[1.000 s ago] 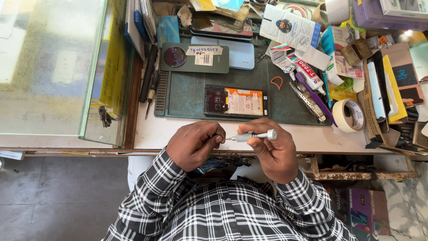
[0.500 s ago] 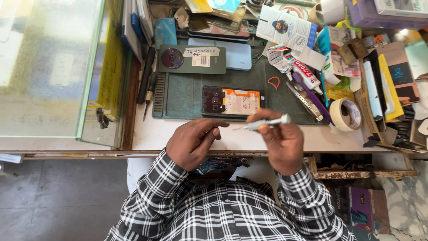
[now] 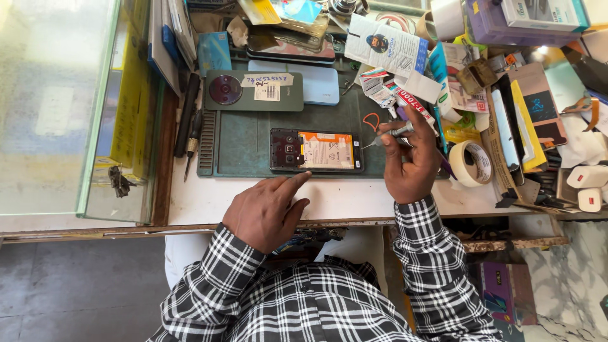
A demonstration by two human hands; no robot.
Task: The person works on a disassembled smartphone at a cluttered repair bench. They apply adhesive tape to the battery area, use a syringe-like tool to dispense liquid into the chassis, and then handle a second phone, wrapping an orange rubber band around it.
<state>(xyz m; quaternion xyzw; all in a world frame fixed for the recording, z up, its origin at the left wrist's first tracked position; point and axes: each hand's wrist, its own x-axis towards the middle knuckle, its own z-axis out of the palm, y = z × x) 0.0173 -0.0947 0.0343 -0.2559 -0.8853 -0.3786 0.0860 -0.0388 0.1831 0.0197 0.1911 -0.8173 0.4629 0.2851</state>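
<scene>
Fingers of the left hand [image 3: 265, 211] are lying loosely spread, gripping nothing, index tip touching the opened phone [image 3: 316, 151] on the green mat [image 3: 244, 149]. At three o'clock, the right hand [image 3: 408, 161] is pinching a small screwdriver [image 3: 387, 135], its tip just beside the phone.

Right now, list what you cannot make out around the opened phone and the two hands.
Head view only:
- Screwdriver tip: too small to tell its type.
- Opened phone: its screws are too small.
- Right hand: the palm is turned away.
- Left hand: the thumb is hidden beneath it.
</scene>
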